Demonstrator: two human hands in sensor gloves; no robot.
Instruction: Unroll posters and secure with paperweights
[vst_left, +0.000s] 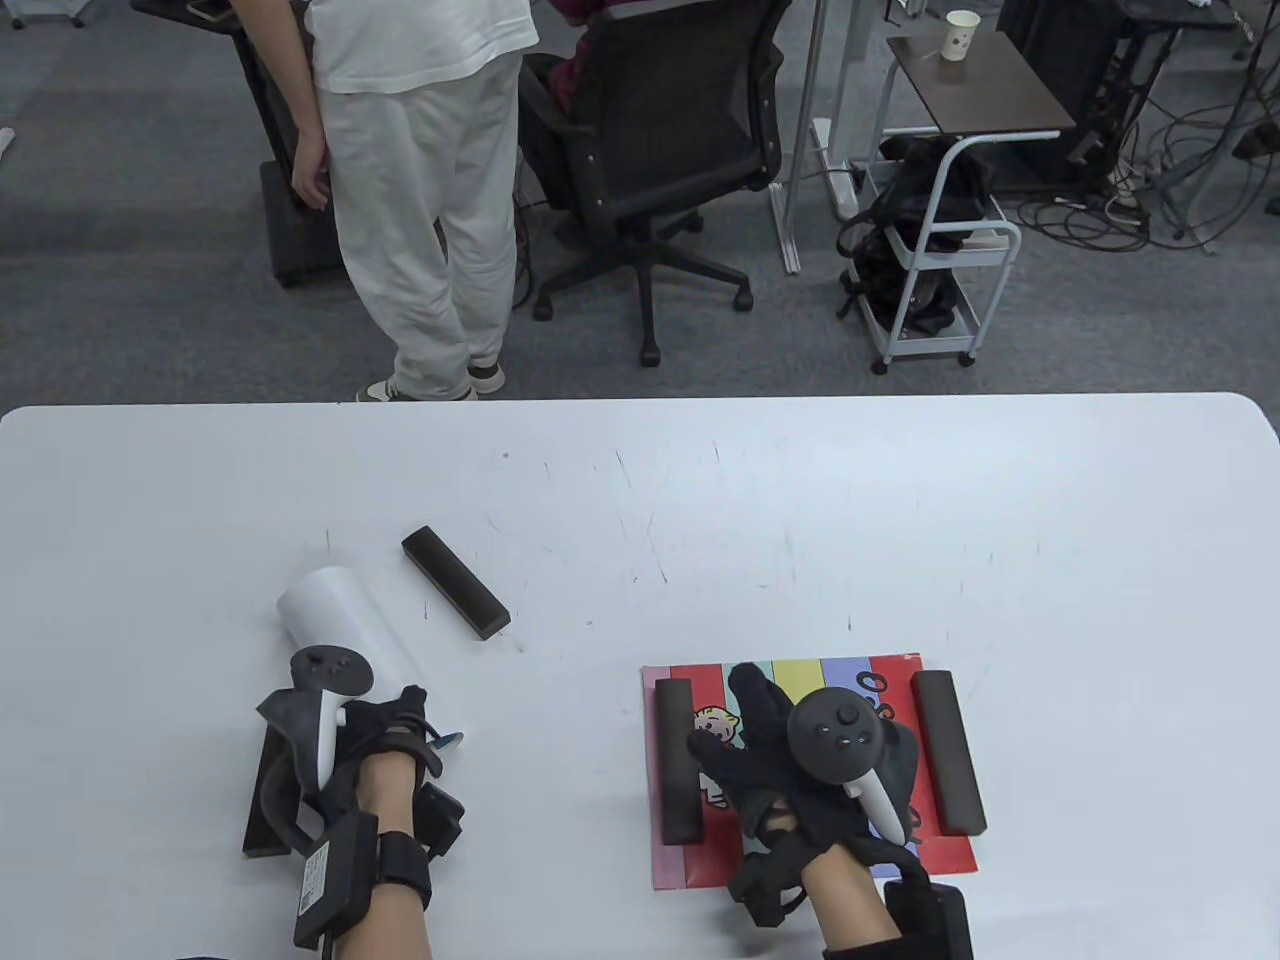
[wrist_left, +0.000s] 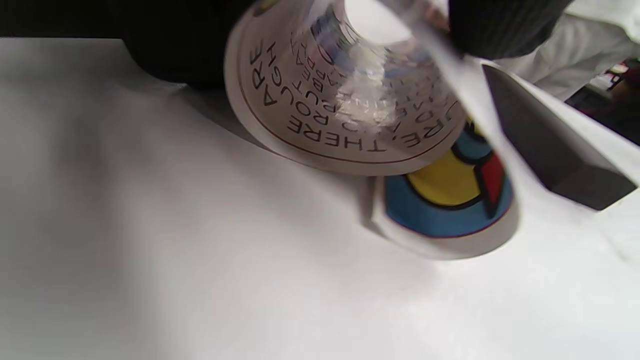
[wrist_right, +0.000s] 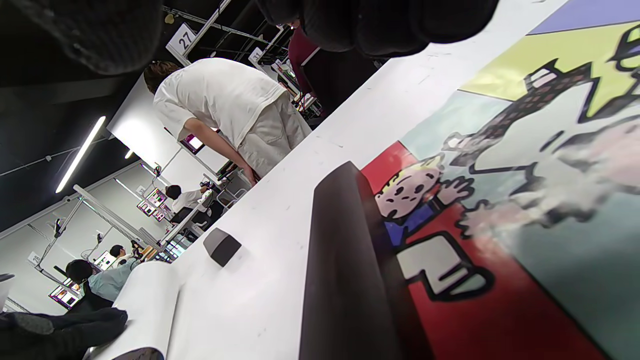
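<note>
The left hand (vst_left: 385, 745) gripped a glossy rolled poster (vst_left: 335, 625) beside a dark bar paperweight (vst_left: 455, 596); springy paper risked curling back if let go. Rightward, the right hand (vst_left: 800, 770) lay fingers spread on the flat poster (vst_left: 800, 675), pinned under two matte bars (vst_left: 677, 760).

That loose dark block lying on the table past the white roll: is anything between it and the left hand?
Yes: the rolled white poster, which the left hand is holding, lies between that hand and the loose dark rectangular paperweight. Otherwise only bare white table shows around that paperweight.
</note>
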